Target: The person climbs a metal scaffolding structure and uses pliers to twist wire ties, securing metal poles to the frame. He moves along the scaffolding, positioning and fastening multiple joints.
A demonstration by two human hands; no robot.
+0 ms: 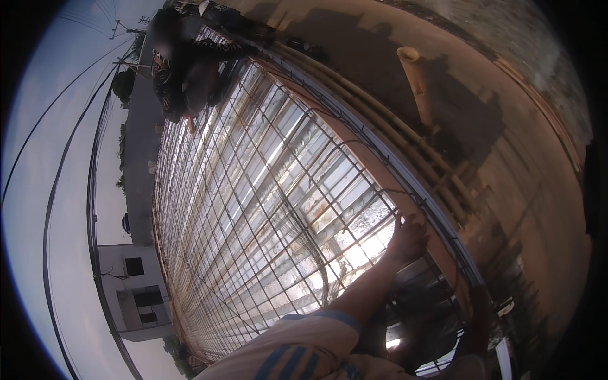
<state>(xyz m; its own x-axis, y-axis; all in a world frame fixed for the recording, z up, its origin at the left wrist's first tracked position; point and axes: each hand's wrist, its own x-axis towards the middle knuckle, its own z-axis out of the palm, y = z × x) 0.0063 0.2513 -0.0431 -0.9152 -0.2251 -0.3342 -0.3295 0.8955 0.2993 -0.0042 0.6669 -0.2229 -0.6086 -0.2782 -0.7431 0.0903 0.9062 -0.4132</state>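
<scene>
A wide mesh of thin steel reinforcing bars point(253, 190) is laid over pale, shiny panels point(329, 202). At the mesh's right edge runs a reddish-brown board point(354, 145), with bar ends bent over toward it. My left hand point(410, 239) is at this edge, close to the board and a bar end, its fingers curled. What lies inside the fingers is too small to make out. Lower right, my right hand point(481, 307) is in shadow beside the outer side of the board. Its fingers are too dark to read.
Ahead, a person in dark clothes point(190, 69) crouches over the mesh's far end. Bamboo poles point(405, 130) lie along the outer side of the board, and a pale upright pipe point(415, 79) stands on the brown ground. Overhead cables point(54, 209) and a white building point(135, 288) are at left.
</scene>
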